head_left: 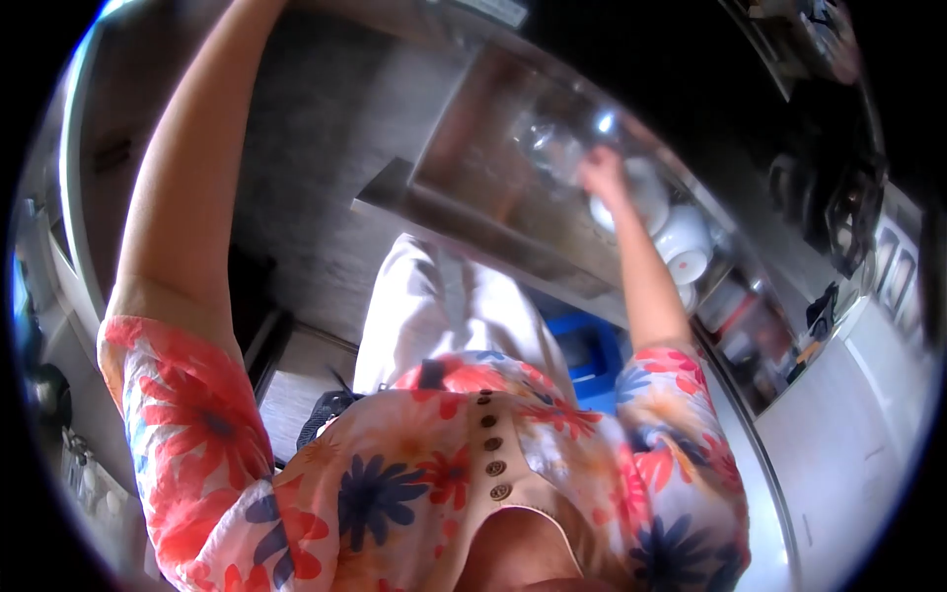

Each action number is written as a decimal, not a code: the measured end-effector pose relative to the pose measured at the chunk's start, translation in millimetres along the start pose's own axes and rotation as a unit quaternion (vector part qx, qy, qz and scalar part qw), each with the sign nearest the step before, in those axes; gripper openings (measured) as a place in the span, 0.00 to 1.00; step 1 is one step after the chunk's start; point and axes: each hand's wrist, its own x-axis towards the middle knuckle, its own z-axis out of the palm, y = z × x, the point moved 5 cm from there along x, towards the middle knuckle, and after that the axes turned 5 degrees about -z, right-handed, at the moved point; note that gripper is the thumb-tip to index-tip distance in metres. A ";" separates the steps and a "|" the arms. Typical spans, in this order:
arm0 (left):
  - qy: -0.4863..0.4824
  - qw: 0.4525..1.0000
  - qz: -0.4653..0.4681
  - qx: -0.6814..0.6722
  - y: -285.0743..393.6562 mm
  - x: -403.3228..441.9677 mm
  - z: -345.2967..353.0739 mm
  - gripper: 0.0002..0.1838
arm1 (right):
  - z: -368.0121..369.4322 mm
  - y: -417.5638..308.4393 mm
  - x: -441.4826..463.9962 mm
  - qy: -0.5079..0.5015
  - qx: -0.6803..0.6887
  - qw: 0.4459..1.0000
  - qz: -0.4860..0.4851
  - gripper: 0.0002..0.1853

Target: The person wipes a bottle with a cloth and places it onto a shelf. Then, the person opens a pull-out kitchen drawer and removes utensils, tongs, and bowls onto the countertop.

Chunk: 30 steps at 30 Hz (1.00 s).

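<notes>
My right hand (602,173) reaches into a pulled-out drawer (473,222). It is smeared by motion, so I cannot tell how its fingers are set. Right by the fingers is a shiny, see-through thing (552,148), perhaps glass, too blurred to name; whether the hand touches it is unclear. A white dish (643,197) lies just beside the hand, partly behind the wrist. Farther right, a white bowl (683,242) sits tilted in the drawer. My left arm (187,168) stretches up past the top edge of the picture, and its hand is outside the view.
Below the drawer, near my legs, a blue plastic container (582,360) shows. To the right, another section (745,331) holds items I cannot make out. A white cabinet front (848,434) stands at the right. Grey floor (316,128) lies left of the drawer.
</notes>
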 end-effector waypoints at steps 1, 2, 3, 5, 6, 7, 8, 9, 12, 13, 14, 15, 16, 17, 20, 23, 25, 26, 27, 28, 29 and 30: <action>-0.004 1.000 -0.021 -0.001 0.6 0.4 -0.5 0.14 | 0.3 -18.5 -15.4 0.004 -0.078 0.993 -0.087 0.07; -0.004 1.000 -0.027 -0.005 1.6 0.1 -0.7 0.14 | 5.1 -35.8 -36.3 0.008 -0.156 0.973 -0.171 0.06; -0.005 0.999 -0.034 -0.009 2.0 -0.4 -1.0 0.14 | 9.8 -41.7 -52.0 0.017 -0.168 0.968 -0.186 0.06; -0.004 0.999 -0.046 -0.014 2.0 -0.4 -0.7 0.14 | 9.4 -55.5 -83.0 0.014 -0.186 0.961 -0.204 0.05; -0.003 0.999 -0.049 -0.009 6.1 -0.6 -2.6 0.14 | 3.0 -68.6 -99.5 0.003 -0.191 0.960 -0.206 0.04; -0.001 0.999 -0.050 -0.008 9.9 -2.0 -4.9 0.13 | -4.2 -82.3 -115.7 -0.016 -0.202 0.954 -0.221 0.04; 0.002 0.999 -0.051 -0.007 12.4 -3.3 -6.6 0.13 | -13.9 -97.9 -131.8 -0.034 -0.214 0.947 -0.236 0.04; 0.010 0.999 -0.048 -0.010 12.6 -4.8 -6.4 0.13 | -25.0 -115.6 -147.7 -0.053 -0.194 0.950 -0.239 0.03; 0.005 0.999 -0.050 -0.019 21.3 -4.9 -10.6 0.12 | -63.1 -180.2 -188.0 -0.093 -0.144 0.954 -0.247 0.04; 0.009 0.998 -0.054 -0.025 23.8 -5.9 -12.7 0.12 | -77.3 -198.9 -195.1 -0.104 -0.098 0.961 -0.236 0.04; 0.017 0.998 -0.056 -0.030 20.9 -4.8 -14.9 0.12 | -92.3 -219.8 -201.2 -0.115 -0.051 0.965 -0.230 0.04; 0.035 0.998 -0.037 0.028 2.7 -6.5 3.4 0.11 | -111.1 -241.9 -206.5 -0.111 0.015 0.969 -0.219 0.04; 0.035 0.999 -0.026 0.029 -1.8 -9.4 10.4 0.13 | -126.5 -266.3 -208.6 -0.107 0.080 0.968 -0.215 0.04; 0.051 0.999 -0.014 0.013 2.8 -8.8 5.9 0.13 | -140.0 -297.3 -209.9 -0.074 0.173 0.952 -0.241 0.06; 0.006 0.997 -0.072 0.015 7.8 -7.5 4.5 0.15 | -168.6 -381.5 -188.1 0.014 0.297 0.881 -0.367 0.14; 0.002 0.997 -0.074 0.011 14.2 -4.7 0.7 0.15 | -182.8 -459.9 -125.5 0.113 0.335 0.831 -0.429 0.11; 0.004 0.997 -0.074 0.010 12.8 -7.1 -4.0 0.15 | -188.8 -503.6 -66.8 0.120 0.312 0.817 -0.470 0.10; 0.003 0.997 -0.072 0.013 14.5 -7.3 -5.9 0.15 | -192.5 -523.2 -38.2 0.159 0.298 0.810 -0.480 0.10; 0.012 0.997 -0.070 0.010 16.4 -7.4 -6.8 0.15 | -196.6 -541.4 -10.4 0.184 0.291 0.808 -0.478 0.09; 0.014 0.997 -0.073 0.002 16.0 -8.5 -6.1 0.15 | -204.7 -552.5 28.1 0.200 0.277 0.808 -0.481 0.07; 0.012 0.997 -0.075 -0.004 16.8 -7.8 -8.2 0.15 | -209.4 -560.7 54.5 0.225 0.273 0.815 -0.459 0.06; 0.009 0.997 -0.077 -0.010 17.8 -6.6 -10.6 0.15 | -217.3 -565.4 85.5 0.236 0.259 0.822 -0.449 0.06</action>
